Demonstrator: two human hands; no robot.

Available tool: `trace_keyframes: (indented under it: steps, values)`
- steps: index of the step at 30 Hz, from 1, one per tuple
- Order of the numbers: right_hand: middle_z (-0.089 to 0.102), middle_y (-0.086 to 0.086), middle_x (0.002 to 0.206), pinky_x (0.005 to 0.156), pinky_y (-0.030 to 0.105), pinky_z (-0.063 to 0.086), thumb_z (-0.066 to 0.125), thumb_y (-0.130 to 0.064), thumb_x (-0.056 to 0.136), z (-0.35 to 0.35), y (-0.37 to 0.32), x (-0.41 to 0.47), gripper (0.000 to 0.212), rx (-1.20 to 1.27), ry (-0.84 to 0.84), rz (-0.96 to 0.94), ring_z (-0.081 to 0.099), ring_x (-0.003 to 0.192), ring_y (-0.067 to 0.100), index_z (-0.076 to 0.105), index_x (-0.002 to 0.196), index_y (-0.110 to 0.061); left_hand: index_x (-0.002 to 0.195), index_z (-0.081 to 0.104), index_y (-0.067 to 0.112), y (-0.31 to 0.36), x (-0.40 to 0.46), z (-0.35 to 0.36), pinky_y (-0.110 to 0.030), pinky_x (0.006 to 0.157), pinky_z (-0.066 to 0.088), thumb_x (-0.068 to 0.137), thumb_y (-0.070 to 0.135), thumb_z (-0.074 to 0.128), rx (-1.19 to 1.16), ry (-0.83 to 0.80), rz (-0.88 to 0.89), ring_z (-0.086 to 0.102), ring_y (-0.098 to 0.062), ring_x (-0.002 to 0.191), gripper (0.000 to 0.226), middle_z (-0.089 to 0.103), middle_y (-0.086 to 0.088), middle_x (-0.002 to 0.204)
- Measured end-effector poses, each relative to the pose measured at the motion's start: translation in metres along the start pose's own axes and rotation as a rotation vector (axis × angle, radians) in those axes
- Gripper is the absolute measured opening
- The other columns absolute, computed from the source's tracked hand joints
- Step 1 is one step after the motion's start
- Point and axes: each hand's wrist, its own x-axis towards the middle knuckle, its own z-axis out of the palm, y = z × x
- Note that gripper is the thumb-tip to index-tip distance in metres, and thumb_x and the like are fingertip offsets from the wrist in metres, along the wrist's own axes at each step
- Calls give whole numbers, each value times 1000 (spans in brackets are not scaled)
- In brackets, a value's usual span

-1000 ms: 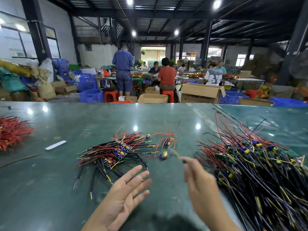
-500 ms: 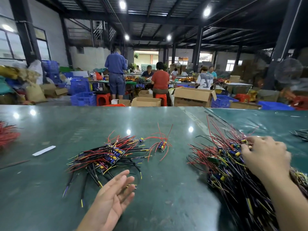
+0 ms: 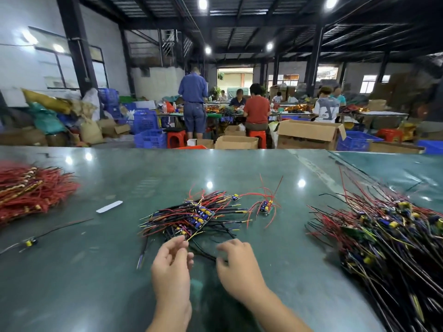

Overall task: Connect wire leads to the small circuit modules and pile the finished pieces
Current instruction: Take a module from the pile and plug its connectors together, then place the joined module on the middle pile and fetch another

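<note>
A: Green worktable [image 3: 100,271], workshop behind. Finished pile [image 3: 191,216] at centre; hands just at its 6 o'clock edge.

B: Grips?

A: Left hand [image 3: 171,267] curled, fingertips pinching a yellow-tipped lead [image 3: 194,236]. Right hand [image 3: 239,264] curled over black wires; whether it holds any, cannot tell. Likely tidying leads so pieces stack.

B: Room?

A: Unwired stock [image 3: 388,238] at 3 o'clock, red leads [image 3: 31,190] at 9, both well apart. Lone module [image 3: 265,207] at 1 o'clock.
</note>
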Motion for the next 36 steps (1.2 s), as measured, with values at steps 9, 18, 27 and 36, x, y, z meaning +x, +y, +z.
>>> trace_keyframes:
  steps: [9, 18, 27, 36]
  values:
    - [52, 6, 128, 100, 46, 23, 48, -61, 84, 25, -40, 95, 57, -210, 106, 260, 31, 124, 31, 53, 118, -16, 84, 62, 16, 5, 15, -10, -10, 45, 43, 91, -11, 42, -126, 136, -79, 52, 0, 46, 34, 60, -2, 77]
    - [69, 0, 94, 96, 39, 34, 70, -27, 77, 9, -51, 122, 14, 346, 135, 349, 61, 98, 22, 61, 88, -25, 84, 62, 15, 4, 15, -9, -11, 45, 43, 91, -10, 43, -116, 138, -126, 52, -1, 45, 33, 60, -1, 75]
    - [71, 11, 79, 71, 29, 57, 62, -1, 87, -92, -44, 57, 7, 1616, 271, 409, 69, 66, 19, 63, 94, -1, 87, 67, 9, 8, -7, -2, -17, 51, 50, 91, -5, 50, -69, -178, -338, 56, -7, 53, 22, 67, -2, 73]
    - [72, 10, 74, 51, 20, 55, 57, -3, 88, -64, 10, -49, 9, 1702, 188, 662, 68, 57, 13, 66, 89, 1, 98, 65, 13, 5, -41, 10, -27, 73, 53, 79, 28, 63, -87, -686, -421, 66, -16, 80, 24, 72, -7, 97]
